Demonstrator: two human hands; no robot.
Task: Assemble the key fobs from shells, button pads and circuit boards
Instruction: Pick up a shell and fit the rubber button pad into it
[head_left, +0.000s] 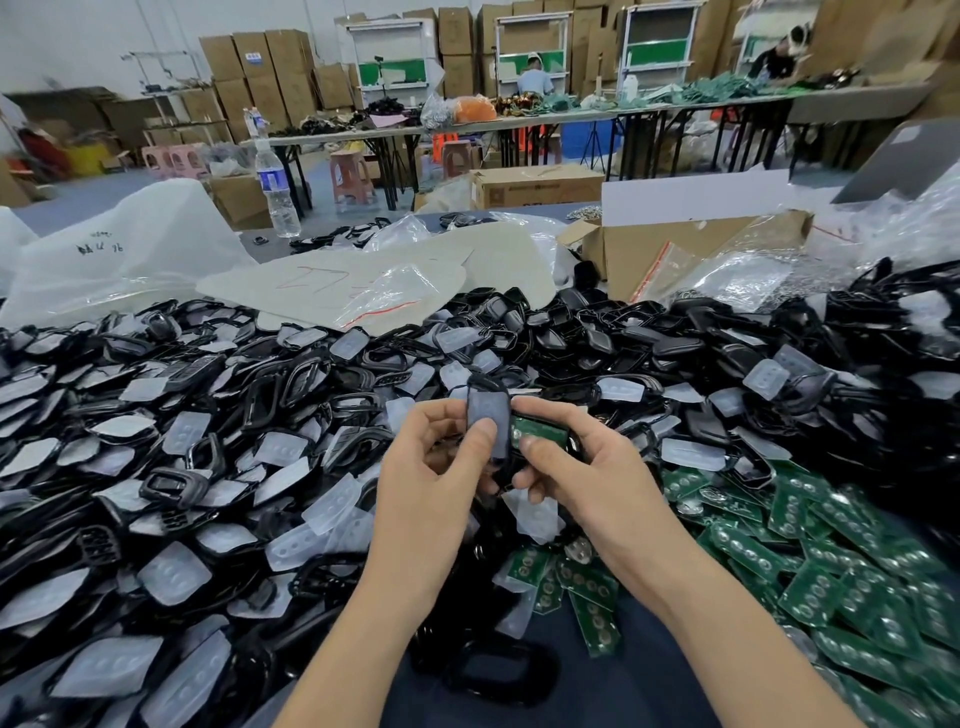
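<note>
L hand: shell upright; R hand: board sideways.

A black shell half stands upright, with a translucent grey button pad seated in its face, pinched by the left hand with the thumb pressed on the pad. Just beside it a second black shell lies tilted in the right hand, with a green circuit board set inside it under the thumb. Below and around them spreads a heap of loose black shells mixed with milky, dimpled spare button pads. Loose green circuit boards with round contacts lie piled at the right, overlapping at all angles.
</note>
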